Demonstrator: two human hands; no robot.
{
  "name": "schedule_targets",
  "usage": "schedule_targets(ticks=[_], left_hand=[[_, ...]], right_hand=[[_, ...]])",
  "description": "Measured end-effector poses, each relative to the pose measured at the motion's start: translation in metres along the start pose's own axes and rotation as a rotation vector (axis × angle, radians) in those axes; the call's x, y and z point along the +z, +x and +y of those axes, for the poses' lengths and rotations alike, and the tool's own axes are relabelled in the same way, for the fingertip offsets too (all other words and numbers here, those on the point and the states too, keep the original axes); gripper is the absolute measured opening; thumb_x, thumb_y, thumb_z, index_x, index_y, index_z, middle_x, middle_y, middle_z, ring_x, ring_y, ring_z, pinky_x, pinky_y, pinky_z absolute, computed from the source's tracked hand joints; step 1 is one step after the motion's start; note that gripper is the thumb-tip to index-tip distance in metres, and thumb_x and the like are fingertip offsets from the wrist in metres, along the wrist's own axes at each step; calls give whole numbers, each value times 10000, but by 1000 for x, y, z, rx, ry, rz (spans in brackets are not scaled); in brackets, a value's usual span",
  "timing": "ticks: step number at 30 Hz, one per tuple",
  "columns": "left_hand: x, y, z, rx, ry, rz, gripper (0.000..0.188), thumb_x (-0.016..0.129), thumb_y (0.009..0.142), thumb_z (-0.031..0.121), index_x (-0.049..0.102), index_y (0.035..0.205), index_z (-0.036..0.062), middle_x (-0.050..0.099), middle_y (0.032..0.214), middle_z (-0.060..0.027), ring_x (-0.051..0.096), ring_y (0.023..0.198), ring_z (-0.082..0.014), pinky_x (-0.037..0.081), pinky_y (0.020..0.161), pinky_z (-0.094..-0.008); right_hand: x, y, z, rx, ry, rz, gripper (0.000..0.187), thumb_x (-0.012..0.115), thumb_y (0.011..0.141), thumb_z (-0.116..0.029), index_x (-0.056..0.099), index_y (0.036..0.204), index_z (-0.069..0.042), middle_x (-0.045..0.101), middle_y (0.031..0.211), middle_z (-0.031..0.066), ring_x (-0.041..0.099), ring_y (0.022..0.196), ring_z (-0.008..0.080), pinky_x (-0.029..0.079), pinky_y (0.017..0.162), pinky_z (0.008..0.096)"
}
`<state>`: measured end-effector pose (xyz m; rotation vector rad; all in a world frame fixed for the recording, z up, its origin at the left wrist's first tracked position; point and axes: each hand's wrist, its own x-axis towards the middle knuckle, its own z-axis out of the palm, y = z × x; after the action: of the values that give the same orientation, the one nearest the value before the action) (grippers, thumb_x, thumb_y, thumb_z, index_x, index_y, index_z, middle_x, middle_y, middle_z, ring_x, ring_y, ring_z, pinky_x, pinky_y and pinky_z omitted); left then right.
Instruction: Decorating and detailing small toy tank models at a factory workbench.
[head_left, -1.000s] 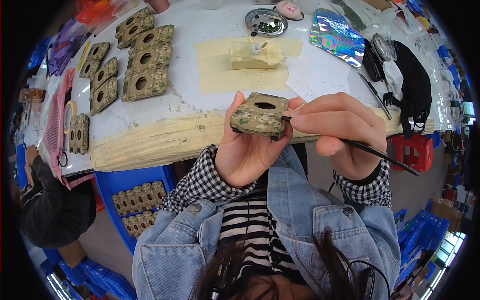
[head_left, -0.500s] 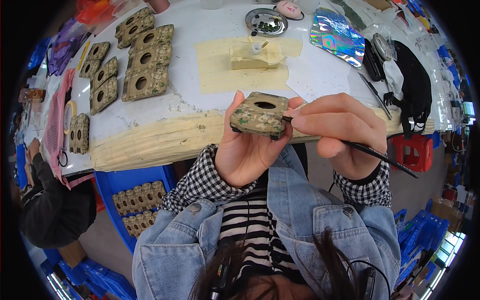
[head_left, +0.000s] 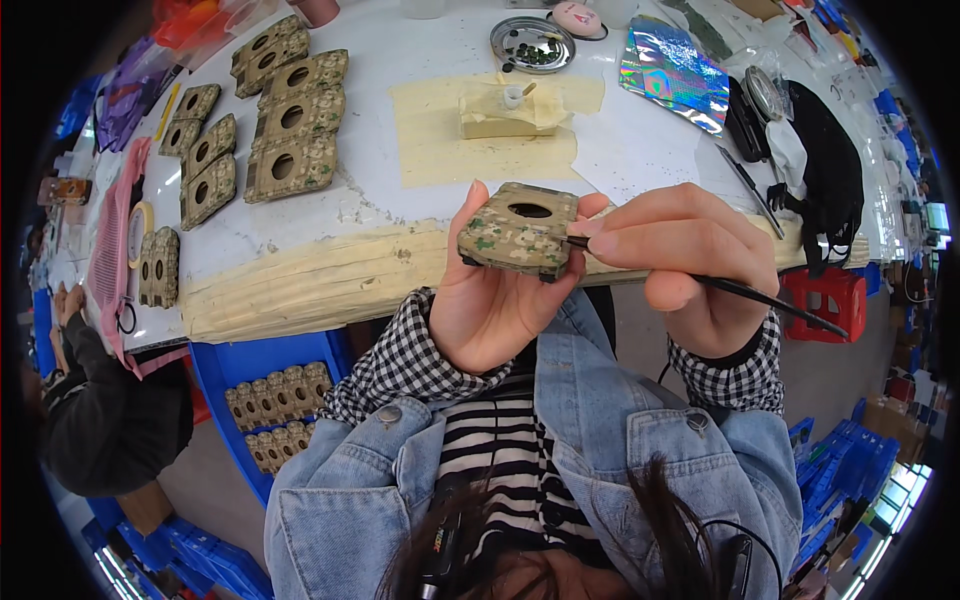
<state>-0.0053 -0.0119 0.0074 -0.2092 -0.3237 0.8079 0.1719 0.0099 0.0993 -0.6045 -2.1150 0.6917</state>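
Observation:
In my left hand (head_left: 490, 305) I hold a camouflage-patterned turret-like toy part (head_left: 505, 238), a boxy tan and green piece with an oval hole in its top. The fingers and thumb grip it from below and at both sides, and it is tilted toward me. My right hand (head_left: 705, 260) pinches a slim black pointed tool (head_left: 770, 300). Its tip touches, or nearly touches, the part's right front side; whether it is a brush or tweezers, I cannot tell. Several similar camouflage parts (head_left: 290, 165) lie at the left of the table.
Beyond my hands, a taped block (head_left: 508, 122) bears a small cup (head_left: 513, 97). A round metal dish (head_left: 533, 45) holds small dark green bits. Other tools (head_left: 750, 190) and a black bag (head_left: 825, 165) lie right. A blue tray (head_left: 215, 375) of camouflage parts sits below left, near a co-worker's sleeve (head_left: 110, 400).
The right hand and its black tool have shifted slightly to the right, with the tool's tip still at the part. The left hand and the part have barely moved.

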Motion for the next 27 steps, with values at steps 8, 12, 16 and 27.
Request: schedule_targets(ticks=[8,12,16,27], left_hand=[[0,0,0,3,12,-3,671,330,947,520,275,1361,-6,347,1389,-180,531,1118,-271,461,997,-348],[0,0,0,-1,4,2,671,333,947,519,277,1359,-7,351,1386,-184,533,1115,-274,464,994,-352],[0,0,0,7,0,3,671,331,947,519,279,1357,-10,352,1384,-187,533,1115,-274,466,992,-350],[-6,0,2,-52,-71,-71,766,348,939,530,177,1383,-69,447,1271,-205,540,1103,-297,477,974,-348]], right_hand=[[0,1,-2,11,-9,-7,238,691,782,-199,656,918,-7,646,853,122,648,757,251,518,633,304],[0,1,-1,9,-15,-10,239,694,777,-197,657,916,-6,646,848,123,647,754,253,517,630,305],[0,1,-1,6,-13,-11,243,696,774,-198,657,915,-5,646,848,123,647,752,253,516,628,304],[2,-5,10,-42,129,156,444,493,905,-408,609,931,19,634,811,163,637,716,236,520,615,302]])
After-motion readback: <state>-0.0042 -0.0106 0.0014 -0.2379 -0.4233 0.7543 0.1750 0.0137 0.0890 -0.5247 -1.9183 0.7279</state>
